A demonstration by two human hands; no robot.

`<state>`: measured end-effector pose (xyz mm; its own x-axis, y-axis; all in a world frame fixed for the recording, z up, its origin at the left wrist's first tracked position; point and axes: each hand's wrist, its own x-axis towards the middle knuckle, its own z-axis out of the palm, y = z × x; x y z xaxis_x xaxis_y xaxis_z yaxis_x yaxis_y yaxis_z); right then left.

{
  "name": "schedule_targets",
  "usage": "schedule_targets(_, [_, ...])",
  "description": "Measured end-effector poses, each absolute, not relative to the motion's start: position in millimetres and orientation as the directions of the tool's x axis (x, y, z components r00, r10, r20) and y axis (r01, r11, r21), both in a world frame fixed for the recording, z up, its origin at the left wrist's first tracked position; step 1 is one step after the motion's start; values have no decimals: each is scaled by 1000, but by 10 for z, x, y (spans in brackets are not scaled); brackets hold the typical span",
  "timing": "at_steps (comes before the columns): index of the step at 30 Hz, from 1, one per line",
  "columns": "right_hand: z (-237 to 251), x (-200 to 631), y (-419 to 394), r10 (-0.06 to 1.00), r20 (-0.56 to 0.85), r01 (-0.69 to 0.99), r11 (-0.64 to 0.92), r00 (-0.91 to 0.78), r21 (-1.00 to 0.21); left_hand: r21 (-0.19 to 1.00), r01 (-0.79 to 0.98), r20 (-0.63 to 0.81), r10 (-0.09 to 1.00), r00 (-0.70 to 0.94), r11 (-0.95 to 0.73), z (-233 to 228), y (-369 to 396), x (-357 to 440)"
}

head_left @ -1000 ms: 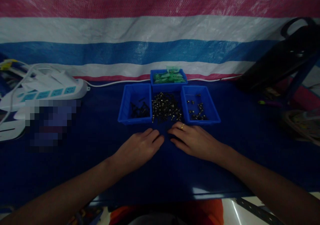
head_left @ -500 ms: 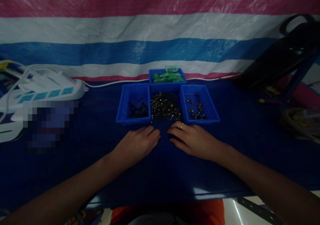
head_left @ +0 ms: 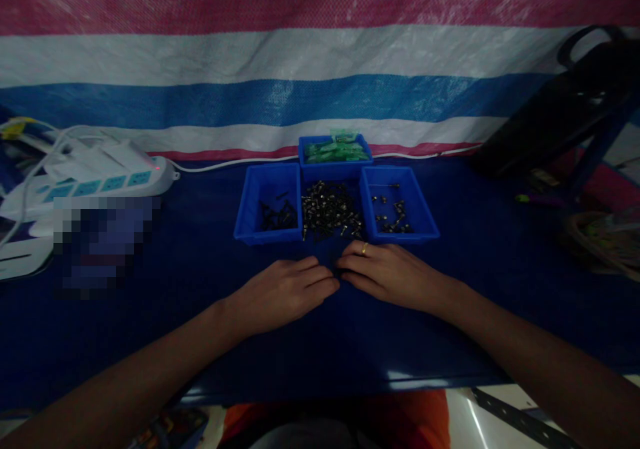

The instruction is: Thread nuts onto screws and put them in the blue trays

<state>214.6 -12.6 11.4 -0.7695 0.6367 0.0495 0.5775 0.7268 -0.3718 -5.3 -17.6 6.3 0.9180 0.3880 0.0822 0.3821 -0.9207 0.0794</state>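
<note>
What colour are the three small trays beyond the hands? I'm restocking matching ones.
Bright blue, all three trays, seen in the head view.

**Obscured and Indeterminate Areas**

A pixelated patch [head_left: 103, 242] masks the near-left tabletop. Both forearms run off the near edge. The black object [head_left: 565, 109] far right is cropped. Fingertip contents of both hands are indeterminate in dim light.

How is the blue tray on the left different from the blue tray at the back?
The left tray holds a few dark screws in its near part; the back tray is filled with green packets. The left tray looks longer and lies nearer the left hand; the back tray sits against the striped tarp. Both are blue, open-topped plastic.
</note>
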Motion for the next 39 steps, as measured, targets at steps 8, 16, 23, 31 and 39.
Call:
schedule_targets(8, [128,2125,-132,646,18,598,717,-763,-357,180,430,152,457,876,-885,56,-136,-65])
schedule_targets(16, [145,2124,-153,666,49,601,700,-745,-386,267,558,145,605,783,-786,20,-111,-58])
schedule_targets(23, [139,2132,-148,659,41,588,697,-751,-410,267,553,196,606,770,-789,9,-102,-42])
schedule_targets(31, [138,2124,-159,667,-6,625,694,-745,-358,329,529,216,608,764,-782,12,-108,-41])
schedule_targets(39, [155,2145,-160,662,94,593,718,-744,-366,356,555,180,638,748,-752,12,-98,-46])
